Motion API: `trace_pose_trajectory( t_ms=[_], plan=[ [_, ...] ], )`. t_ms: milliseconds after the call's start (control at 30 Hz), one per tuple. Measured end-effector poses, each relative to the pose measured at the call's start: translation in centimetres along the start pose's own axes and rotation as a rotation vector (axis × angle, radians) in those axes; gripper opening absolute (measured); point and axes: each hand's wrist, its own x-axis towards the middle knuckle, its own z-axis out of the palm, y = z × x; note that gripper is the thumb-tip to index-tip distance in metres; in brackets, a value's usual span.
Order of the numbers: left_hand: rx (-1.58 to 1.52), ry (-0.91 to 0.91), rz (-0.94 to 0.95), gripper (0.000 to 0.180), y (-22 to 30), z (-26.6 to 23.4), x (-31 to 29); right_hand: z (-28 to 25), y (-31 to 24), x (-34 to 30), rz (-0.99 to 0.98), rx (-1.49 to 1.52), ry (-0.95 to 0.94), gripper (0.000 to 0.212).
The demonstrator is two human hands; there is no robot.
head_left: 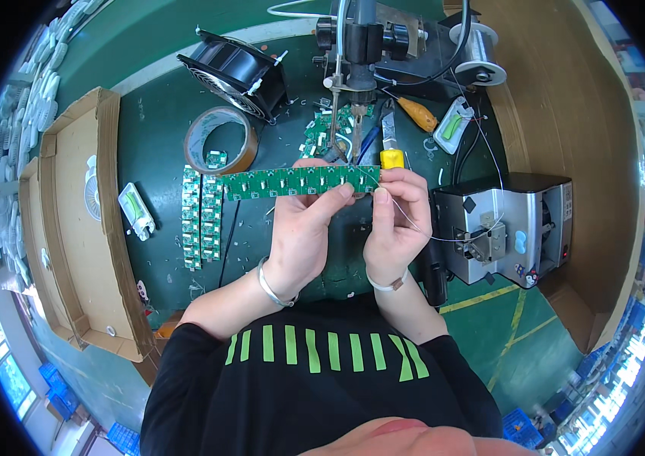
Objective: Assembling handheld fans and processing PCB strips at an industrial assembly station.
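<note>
A long green strip of circuit boards lies level across both my hands under the soldering head. My left hand is closed on it from below, the thumb on its face right of the middle. My right hand pinches the strip's right end between thumb and fingers. A thin solder wire passes by the right fingers toward the soldering tip. The tip is close to the strip's upper edge; I cannot tell whether they touch.
More board strips lie at left, near a tape roll and a black fan. Small boards lie behind my hands. A solder spool, orange-handled tool, yellow-handled tool and silver wire-feed machine are at right. Cardboard trays stand left.
</note>
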Motion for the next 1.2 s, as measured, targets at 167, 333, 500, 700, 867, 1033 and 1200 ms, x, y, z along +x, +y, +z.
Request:
trace_pose_trajectory(
  t_ms=[167,333,500,700,867,1033,1200],
  plan=[
    [0.000,-0.006,0.011,0.023,0.19,-0.16,-0.21,0.27,-0.11,-0.13,-0.009,0.000,-0.006,0.010],
    [-0.017,-0.008,0.003,0.030,0.13,-0.32,-0.06,0.16,-0.17,-0.08,-0.015,-0.033,-0.015,0.011],
    [-0.018,-0.014,-0.005,0.031,0.10,-0.36,0.02,0.17,-0.30,-0.02,-0.028,-0.053,-0.029,0.011],
    [-0.035,-0.003,-0.012,0.031,0.09,-0.38,0.00,0.15,-0.35,-0.07,-0.010,-0.053,-0.021,0.011],
    [-0.047,-0.001,-0.031,0.026,0.05,-0.46,-0.01,0.12,-0.05,-0.07,-0.023,0.024,-0.007,0.012],
    [-0.044,0.013,-0.057,0.023,0.10,-0.38,-0.12,0.06,-0.06,-0.09,-0.031,0.029,-0.010,0.011],
    [-0.077,0.046,-0.042,0.029,-0.09,-0.42,0.02,0.03,0.12,-0.14,-0.037,0.023,-0.001,0.010]
  ],
)
